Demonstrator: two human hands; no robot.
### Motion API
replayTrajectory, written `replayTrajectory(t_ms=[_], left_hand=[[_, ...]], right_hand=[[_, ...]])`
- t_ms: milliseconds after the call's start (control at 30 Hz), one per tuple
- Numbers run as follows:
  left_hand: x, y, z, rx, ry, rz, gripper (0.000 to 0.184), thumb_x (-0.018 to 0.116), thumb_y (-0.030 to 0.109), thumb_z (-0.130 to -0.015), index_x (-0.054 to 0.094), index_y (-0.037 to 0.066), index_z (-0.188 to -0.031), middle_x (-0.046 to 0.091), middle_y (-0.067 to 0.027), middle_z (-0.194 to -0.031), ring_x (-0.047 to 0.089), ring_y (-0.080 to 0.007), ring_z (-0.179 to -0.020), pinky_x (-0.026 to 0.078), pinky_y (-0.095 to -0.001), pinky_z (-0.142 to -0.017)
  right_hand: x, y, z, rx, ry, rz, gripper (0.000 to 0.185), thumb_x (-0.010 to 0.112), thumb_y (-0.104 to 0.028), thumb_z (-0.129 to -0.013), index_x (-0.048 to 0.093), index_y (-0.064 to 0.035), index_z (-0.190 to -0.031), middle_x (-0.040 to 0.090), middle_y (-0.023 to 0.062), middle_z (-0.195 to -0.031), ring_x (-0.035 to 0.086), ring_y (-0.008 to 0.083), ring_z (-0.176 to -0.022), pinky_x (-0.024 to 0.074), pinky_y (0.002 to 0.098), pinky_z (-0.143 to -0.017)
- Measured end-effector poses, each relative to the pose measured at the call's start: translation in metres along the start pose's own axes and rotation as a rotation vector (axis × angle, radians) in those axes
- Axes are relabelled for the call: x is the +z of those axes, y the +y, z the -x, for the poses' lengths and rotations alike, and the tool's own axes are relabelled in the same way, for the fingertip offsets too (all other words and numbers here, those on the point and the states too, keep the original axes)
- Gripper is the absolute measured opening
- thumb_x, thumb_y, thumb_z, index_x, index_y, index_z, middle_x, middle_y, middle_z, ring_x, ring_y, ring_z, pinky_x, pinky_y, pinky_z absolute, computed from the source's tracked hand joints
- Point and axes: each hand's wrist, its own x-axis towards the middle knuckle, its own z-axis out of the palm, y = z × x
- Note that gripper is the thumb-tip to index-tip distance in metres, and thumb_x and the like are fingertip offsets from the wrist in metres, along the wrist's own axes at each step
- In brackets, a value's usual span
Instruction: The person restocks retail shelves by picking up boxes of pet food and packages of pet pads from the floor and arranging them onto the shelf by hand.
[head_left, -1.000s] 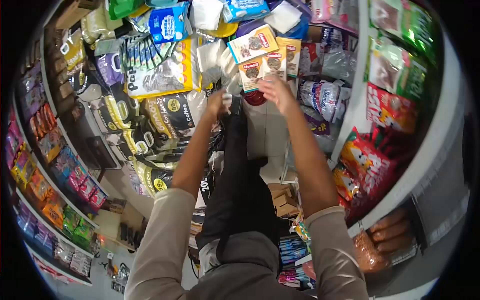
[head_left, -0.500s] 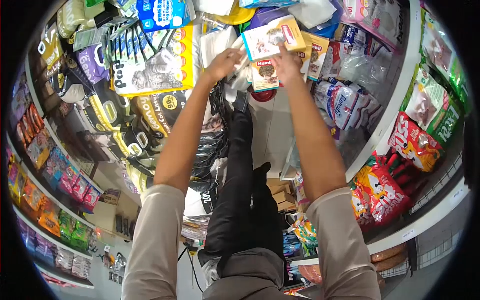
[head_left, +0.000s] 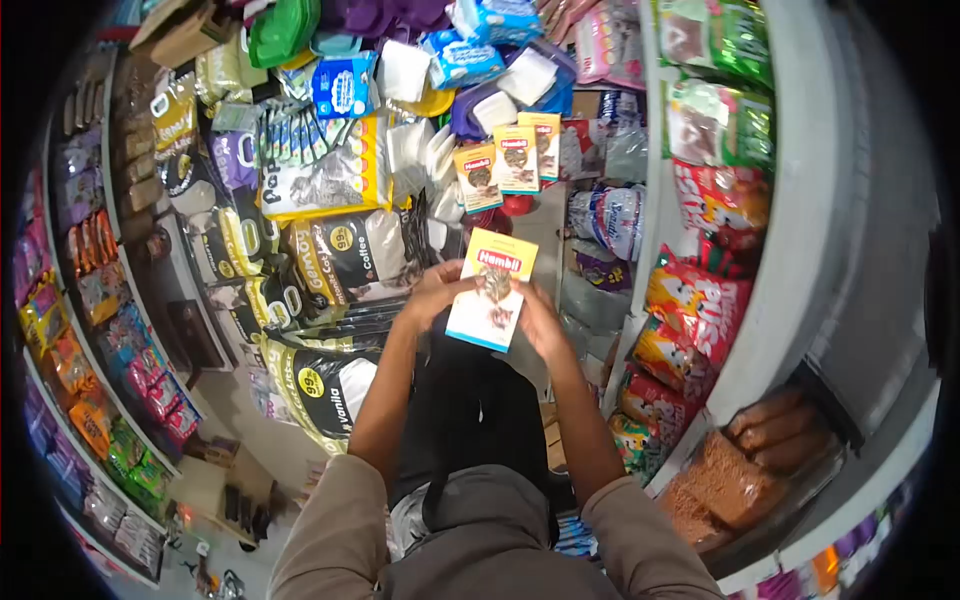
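A yellow and white Hambil box (head_left: 490,318) with a blue lower edge is held upright before my body, its printed front facing me. My left hand (head_left: 438,292) grips its left side, and my right hand (head_left: 536,318) grips the right side. Fingers of both hands lie over or behind the box and are partly hidden. Beyond it, several similar boxes overlap on the pile: one at the left (head_left: 479,178), one in the middle (head_left: 515,158) and one behind at the right (head_left: 546,143).
Bags of cat litter (head_left: 345,255) are stacked on the left beside a yellow-edged bag (head_left: 330,170). Blue packs (head_left: 345,86) and white pads (head_left: 408,146) lie farther back. Shelves of red bags (head_left: 695,300) stand on the right, and hanging packets (head_left: 90,425) fill the left shelves.
The top box has been lifted off the others and brought down toward my body, turned more upright. My hands have drawn back from the pile and now both hold it.
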Motion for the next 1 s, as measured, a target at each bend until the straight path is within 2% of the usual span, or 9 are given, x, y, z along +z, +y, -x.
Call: replayTrajectory(t_ms=[133,233,300,467,600,700,867,933,1000], left_hand=[[0.052,-0.005,0.057,0.106,-0.074,0.021,0.03,0.073,0.004,-0.081,0.064,0.001,-0.11,0.069,-0.0055,-0.101,0.064,-0.0106,-0.089,0.05,-0.025,-0.082],[0.09,-0.015,0.111,0.252,-0.179,-0.02,0.038,0.07,-0.003,-0.082,0.058,-0.001,-0.118,0.069,-0.0066,-0.105,0.065,-0.0123,-0.091,0.051,-0.026,-0.084],[0.12,-0.023,0.154,0.328,-0.203,-0.078,0.039,0.071,-0.002,-0.081,0.059,-0.001,-0.117,0.069,-0.0067,-0.105,0.065,-0.0123,-0.091,0.051,-0.0261,-0.084],[0.204,-0.053,0.262,0.52,-0.294,-0.176,0.044,0.074,-0.003,-0.076,0.058,-0.002,-0.117,0.067,-0.0075,-0.107,0.064,-0.0133,-0.095,0.05,-0.028,-0.087],[0.254,-0.085,0.335,0.64,-0.398,-0.243,0.05,0.075,-0.004,-0.074,0.056,-0.002,-0.12,0.065,-0.0085,-0.112,0.062,-0.0149,-0.101,0.049,-0.03,-0.091],[0.299,-0.077,0.377,0.78,-0.508,-0.347,0.054,0.076,-0.003,-0.072,0.055,-0.003,-0.122,0.064,-0.0094,-0.115,0.06,-0.0157,-0.105,0.047,-0.0309,-0.094],[0.372,-0.061,0.459,0.96,-0.702,-0.588,0.064,0.08,-0.002,-0.067,0.053,-0.006,-0.125,0.062,-0.0122,-0.119,0.058,-0.018,-0.11,0.044,-0.0326,-0.098],[0.407,-0.054,0.485,1.074,-0.807,-0.639,0.064,0.081,-0.002,-0.066,0.054,-0.007,-0.124,0.062,-0.0122,-0.119,0.058,-0.0187,-0.11,0.044,-0.0333,-0.097],[0.435,-0.056,0.517,1.188,-0.913,-0.68,0.065,0.081,-0.002,-0.066,0.054,-0.007,-0.124,0.062,-0.0122,-0.12,0.057,-0.0194,-0.111,0.044,-0.0341,-0.097]], right_hand=[[0.005,-0.002,0.085,-0.101,-0.057,-0.124,0.036,0.064,-0.023,-0.091,0.055,-0.0031,-0.12,0.063,0.0066,-0.11,0.062,0.016,-0.099,0.0511,0.0312,-0.085],[-0.003,-0.012,0.15,-0.208,-0.107,-0.086,0.038,0.066,-0.023,-0.09,0.056,-0.0024,-0.12,0.064,0.0068,-0.109,0.062,0.0153,-0.1,0.0501,0.0306,-0.086],[-0.011,-0.014,0.197,-0.314,-0.128,0.068,0.04,0.068,-0.023,-0.089,0.056,-0.0016,-0.121,0.064,0.0072,-0.109,0.061,0.0142,-0.1,0.0489,0.0298,-0.087],[-0.037,-0.007,0.321,-0.588,-0.232,0.077,0.04,0.069,-0.02,-0.087,0.057,-0.0002,-0.119,0.065,0.0068,-0.109,0.062,0.015,-0.1,0.0487,0.0303,-0.089],[-0.052,-0.009,0.422,-0.73,-0.275,0.088,0.049,0.073,-0.019,-0.084,0.053,0.0004,-0.125,0.063,0.0077,-0.115,0.06,0.0147,-0.104,0.0462,0.0306,-0.092],[-0.048,-0.008,0.501,-0.967,-0.323,0.2,0.057,0.073,-0.022,-0.085,0.048,-0.0006,-0.131,0.061,0.0067,-0.117,0.056,0.0141,-0.109,0.0429,0.0302,-0.096],[-0.055,-0.018,0.612,-1.273,-0.223,0.312,0.063,0.076,-0.022,-0.084,0.043,-0.0025,-0.134,0.06,0.0061,-0.118,0.053,0.0154,-0.115,0.0413,0.0316,-0.099],[-0.047,-0.028,0.668,-1.546,-0.107,0.446,0.068,0.081,-0.016,-0.078,0.043,-0.0033,-0.133,0.061,0.0056,-0.116,0.055,0.0149,-0.113,0.0436,0.0309,-0.097],[-0.041,-0.031,0.713,-1.585,-0.043,0.42,0.069,0.082,-0.012,-0.075,0.044,-0.0026,-0.132,0.061,0.0058,-0.115,0.056,0.0144,-0.111,0.0449,0.0299,-0.095]])
